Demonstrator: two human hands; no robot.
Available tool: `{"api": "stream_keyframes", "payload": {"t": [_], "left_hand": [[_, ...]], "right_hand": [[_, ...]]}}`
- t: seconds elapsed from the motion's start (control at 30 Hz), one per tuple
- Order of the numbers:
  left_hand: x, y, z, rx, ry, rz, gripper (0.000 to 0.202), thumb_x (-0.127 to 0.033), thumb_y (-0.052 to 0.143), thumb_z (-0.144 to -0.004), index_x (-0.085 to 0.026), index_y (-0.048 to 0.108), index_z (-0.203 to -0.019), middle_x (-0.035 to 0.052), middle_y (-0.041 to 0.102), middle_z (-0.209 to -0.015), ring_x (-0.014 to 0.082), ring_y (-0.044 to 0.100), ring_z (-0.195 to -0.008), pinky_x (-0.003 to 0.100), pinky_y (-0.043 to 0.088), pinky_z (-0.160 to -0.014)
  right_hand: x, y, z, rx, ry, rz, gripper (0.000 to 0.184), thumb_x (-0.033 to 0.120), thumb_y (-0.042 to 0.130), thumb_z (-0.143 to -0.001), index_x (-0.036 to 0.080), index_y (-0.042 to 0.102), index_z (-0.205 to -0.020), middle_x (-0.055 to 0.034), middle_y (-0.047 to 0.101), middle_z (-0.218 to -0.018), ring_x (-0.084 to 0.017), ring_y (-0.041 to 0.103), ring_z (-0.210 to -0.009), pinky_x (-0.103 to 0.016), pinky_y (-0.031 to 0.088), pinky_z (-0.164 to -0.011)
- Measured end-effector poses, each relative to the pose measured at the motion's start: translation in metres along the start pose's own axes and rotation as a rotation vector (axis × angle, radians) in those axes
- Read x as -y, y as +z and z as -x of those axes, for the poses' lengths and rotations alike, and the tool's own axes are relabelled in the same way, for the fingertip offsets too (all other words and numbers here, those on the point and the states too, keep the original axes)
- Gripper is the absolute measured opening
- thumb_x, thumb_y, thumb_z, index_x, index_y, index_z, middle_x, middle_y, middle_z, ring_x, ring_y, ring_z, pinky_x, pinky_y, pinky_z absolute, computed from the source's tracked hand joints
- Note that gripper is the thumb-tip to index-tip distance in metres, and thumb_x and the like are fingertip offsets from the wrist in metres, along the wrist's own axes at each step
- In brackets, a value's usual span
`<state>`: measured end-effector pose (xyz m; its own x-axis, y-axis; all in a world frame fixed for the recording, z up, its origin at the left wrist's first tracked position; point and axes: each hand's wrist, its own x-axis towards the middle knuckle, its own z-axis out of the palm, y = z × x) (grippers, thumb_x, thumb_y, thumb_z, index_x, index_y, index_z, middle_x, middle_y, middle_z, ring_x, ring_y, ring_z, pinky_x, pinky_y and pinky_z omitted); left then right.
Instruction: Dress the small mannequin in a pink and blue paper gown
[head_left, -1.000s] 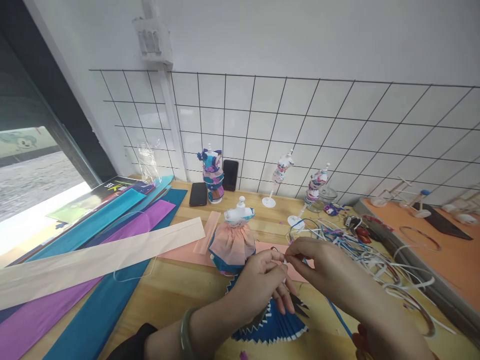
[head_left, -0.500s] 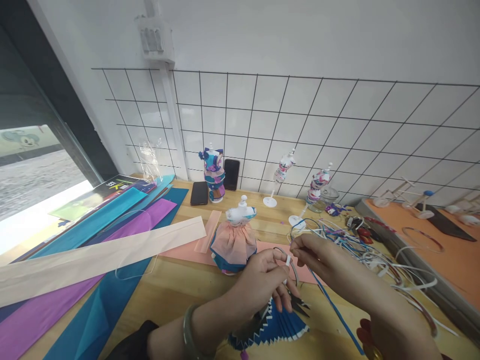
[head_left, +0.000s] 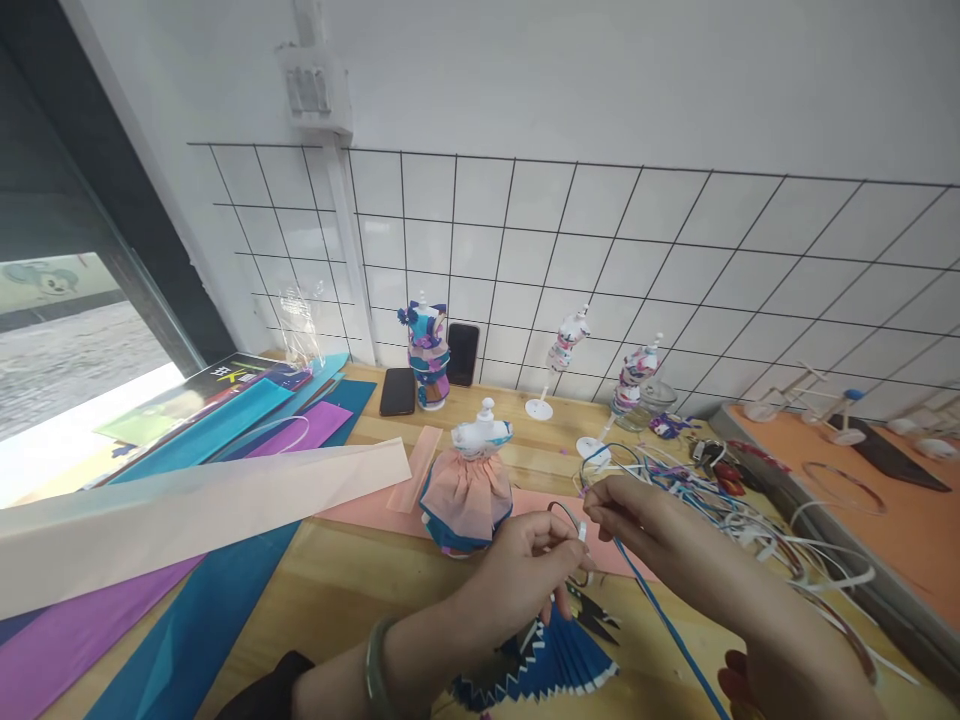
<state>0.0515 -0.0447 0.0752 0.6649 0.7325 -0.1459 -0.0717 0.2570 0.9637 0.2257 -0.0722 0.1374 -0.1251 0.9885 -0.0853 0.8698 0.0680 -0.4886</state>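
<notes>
Our left hand (head_left: 536, 562) pinches a white strip (head_left: 582, 533), with a mannequin (head_left: 472, 480) at 11 o'clock; our right hand (head_left: 630, 512) is pinched, contents unclear.

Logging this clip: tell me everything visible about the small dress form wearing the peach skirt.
The small dress form stands upright, topped by a white knob. Its white bodice carries bluish patches. The peach skirt, gathered at the waist, looks like thin fabric or paper and puffs out over a blue lower layer. It stands on the worktable, with a pink sheet showing on both sides. The left hand is near its lower right edge; contact is unclear. Its base is hidden.
</notes>
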Motion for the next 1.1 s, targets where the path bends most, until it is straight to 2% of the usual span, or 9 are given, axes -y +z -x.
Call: {"api": "stream_keyframes", "payload": {"t": [0.1, 0.17, 0.23, 0.33, 0.47, 0.6, 0.73, 0.97, 1.1], "left_hand": [[0.001, 0.001, 0.000, -0.061, 0.001, -0.021, 0.022, -0.036, 0.059, -0.081, -0.015, 0.053, -0.078, -0.0036, 0.053, -0.065, 0.0032, 0.039, -0.038, 0.018, 0.028, -0.036], [0.002, 0.003, 0.000, -0.142, 0.026, 0.020, 0.025, -0.036, 0.064, -0.078, -0.016, 0.050, -0.085, -0.0034, 0.054, -0.070, 0.0053, 0.045, -0.046, 0.019, 0.033, -0.043], [0.003, 0.004, 0.000, -0.205, 0.077, 0.065, 0.034, -0.036, 0.069, -0.076, -0.017, 0.048, -0.095, -0.0022, 0.057, -0.075, 0.0090, 0.055, -0.061, 0.022, 0.041, -0.057], [0.004, 0.006, -0.001, -0.177, 0.096, 0.164, 0.049, -0.041, 0.071, -0.073, -0.017, 0.045, -0.107, -0.0022, 0.059, -0.074, 0.0129, 0.060, -0.069, 0.029, 0.045, -0.071], [0.003, 0.005, -0.001, -0.123, 0.077, 0.278, 0.055, -0.042, 0.077, -0.067, -0.014, 0.050, -0.106, -0.0012, 0.061, -0.070, 0.0138, 0.059, -0.066, 0.029, 0.043, -0.069], [0.001, 0.004, -0.001, -0.131, 0.077, 0.279, 0.049, -0.044, 0.077, -0.065, -0.012, 0.056, -0.096, 0.0033, 0.065, -0.071, 0.0140, 0.060, -0.066, 0.028, 0.042, -0.067], [0.000, 0.004, -0.001, -0.108, 0.032, 0.292, 0.051, -0.047, 0.080, -0.060, -0.012, 0.057, -0.087, 0.0042, 0.065, -0.067, 0.0136, 0.058, -0.062, 0.029, 0.042, -0.066], [0.002, 0.004, -0.001, -0.083, 0.025, 0.314, 0.041, -0.041, 0.079, -0.062, -0.013, 0.058, -0.084, 0.0046, 0.066, -0.065, 0.0147, 0.060, -0.062, 0.030, 0.044, -0.068], [0.004, 0.002, -0.002, -0.071, -0.002, 0.316, 0.040, -0.037, 0.078, -0.061, -0.014, 0.057, -0.086, 0.0032, 0.066, -0.063, 0.0137, 0.059, -0.059, 0.029, 0.043, -0.065]], "right_hand": [[0.003, -0.001, 0.001, 0.028, 0.022, 0.020, 0.024, 0.032, 0.033, -0.095, 0.023, 0.052, -0.083, -0.0043, 0.065, -0.084, -0.019, 0.060, -0.078, -0.033, 0.044, -0.069], [0.006, 0.000, 0.001, 0.046, 0.026, 0.026, 0.024, 0.032, 0.032, -0.095, 0.023, 0.052, -0.084, -0.0044, 0.064, -0.084, -0.019, 0.059, -0.077, -0.032, 0.043, -0.069], [0.009, 0.001, -0.001, 0.063, 0.021, 0.032, 0.025, 0.032, 0.032, -0.096, 0.023, 0.051, -0.083, -0.0044, 0.063, -0.084, -0.018, 0.057, -0.077, -0.032, 0.043, -0.069], [0.011, 0.004, -0.002, 0.087, -0.004, 0.054, 0.027, 0.034, 0.032, -0.097, 0.022, 0.051, -0.081, -0.0039, 0.062, -0.082, -0.018, 0.056, -0.075, -0.031, 0.042, -0.068], [0.011, 0.009, -0.002, 0.108, -0.020, 0.030, 0.026, 0.034, 0.034, -0.097, 0.022, 0.053, -0.083, -0.0041, 0.064, -0.083, -0.017, 0.056, -0.074, -0.031, 0.041, -0.068], [0.013, 0.009, -0.001, 0.107, -0.024, -0.013, 0.030, 0.036, 0.033, -0.098, 0.022, 0.053, -0.079, -0.0025, 0.064, -0.080, -0.016, 0.055, -0.071, -0.029, 0.040, -0.066], [0.013, 0.007, -0.002, 0.082, -0.008, -0.001, 0.029, 0.035, 0.033, -0.097, 0.022, 0.055, -0.082, -0.0028, 0.063, -0.080, -0.016, 0.054, -0.072, -0.028, 0.039, -0.064], [0.009, 0.006, -0.003, 0.057, -0.007, 0.047, 0.024, 0.030, 0.036, -0.093, 0.022, 0.055, -0.082, -0.0037, 0.062, -0.080, -0.018, 0.054, -0.073, -0.030, 0.040, -0.065], [0.009, 0.000, -0.004, 0.075, -0.062, -0.082, 0.027, 0.033, 0.037, -0.093, 0.021, 0.058, -0.081, -0.0048, 0.065, -0.084, -0.018, 0.058, -0.077, -0.030, 0.043, -0.069]]}}
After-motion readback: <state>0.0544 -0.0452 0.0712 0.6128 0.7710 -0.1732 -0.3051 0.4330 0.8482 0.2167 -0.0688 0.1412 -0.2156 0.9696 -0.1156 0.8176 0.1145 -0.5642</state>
